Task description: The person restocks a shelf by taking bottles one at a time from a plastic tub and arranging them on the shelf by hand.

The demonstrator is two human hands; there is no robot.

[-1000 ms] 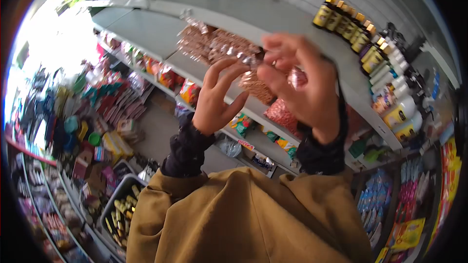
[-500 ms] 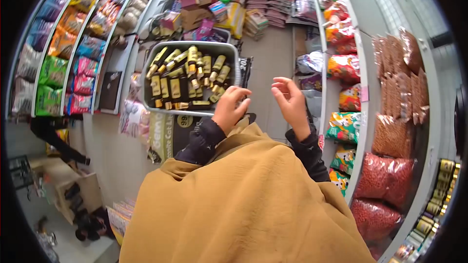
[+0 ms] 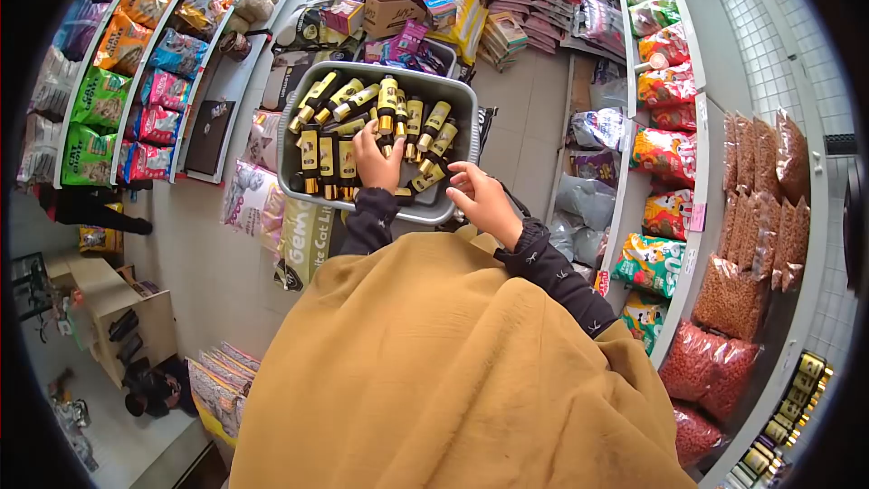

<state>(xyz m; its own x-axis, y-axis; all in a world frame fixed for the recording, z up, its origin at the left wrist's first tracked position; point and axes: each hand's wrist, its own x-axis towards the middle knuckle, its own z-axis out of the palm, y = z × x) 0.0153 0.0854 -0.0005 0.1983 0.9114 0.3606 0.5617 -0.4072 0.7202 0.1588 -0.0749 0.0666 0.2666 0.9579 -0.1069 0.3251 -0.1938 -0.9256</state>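
I saw the left hand (image 3: 378, 161) down among the yellow-labelled bottles (image 3: 387, 98), its fingers bent over them; whether it had hold of one, I couldn't tell. Those bottles lay jumbled in the grey tub (image 3: 470, 127), just beyond the person's lap. The right hand (image 3: 487, 204) hung at the tub's near right corner, half open, fingers loosely curled, nothing visible in its grasp. Over on the right shelf (image 3: 701, 158) sat bags of brown pellets (image 3: 729, 294), with bags of red pellets (image 3: 711, 362) nearer.
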